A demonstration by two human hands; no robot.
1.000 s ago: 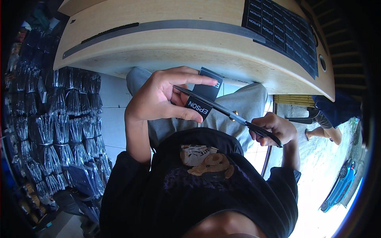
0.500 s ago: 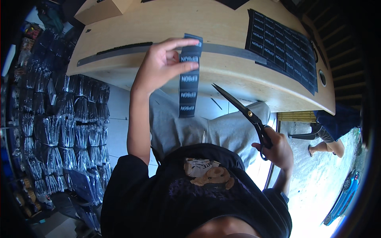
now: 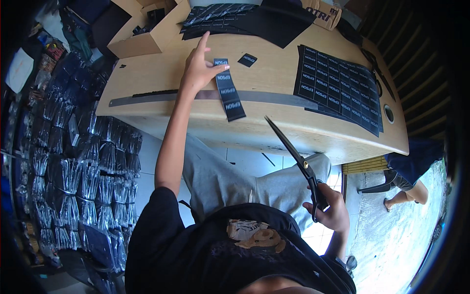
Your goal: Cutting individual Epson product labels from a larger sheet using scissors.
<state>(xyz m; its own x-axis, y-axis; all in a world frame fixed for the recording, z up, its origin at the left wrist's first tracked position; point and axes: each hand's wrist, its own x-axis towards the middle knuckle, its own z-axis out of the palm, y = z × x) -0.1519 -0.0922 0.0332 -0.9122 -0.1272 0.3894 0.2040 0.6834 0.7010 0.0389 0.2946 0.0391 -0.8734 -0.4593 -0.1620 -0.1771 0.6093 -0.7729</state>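
Note:
My left hand (image 3: 197, 71) is over the table, its index finger stretched out, the thumb pressed on the upper end of a black strip of labels (image 3: 229, 94) with white print. The strip hangs down across a metal ruler (image 3: 264, 98) toward the table's front edge. A single black label (image 3: 247, 60) lies on the tabletop just right of that hand. Low on the right, my right hand (image 3: 333, 208) is closed round the handles of black scissors (image 3: 293, 149). Their blades are together, pointing up and left toward the table edge.
Printed black label sheets (image 3: 338, 85) lie on the table's right. Farther back are dark sheets (image 3: 274, 22), an open cardboard box (image 3: 139, 44) and another carton (image 3: 320, 14). Bundles in clear plastic (image 3: 73, 191) are stacked at left. Another person's leg (image 3: 406, 196) shows at far right.
My left hand has moved up and away over the table with the strip, now shorter. A separate label lies on the tabletop. The scissors have shifted slightly down, and the view takes in more table.

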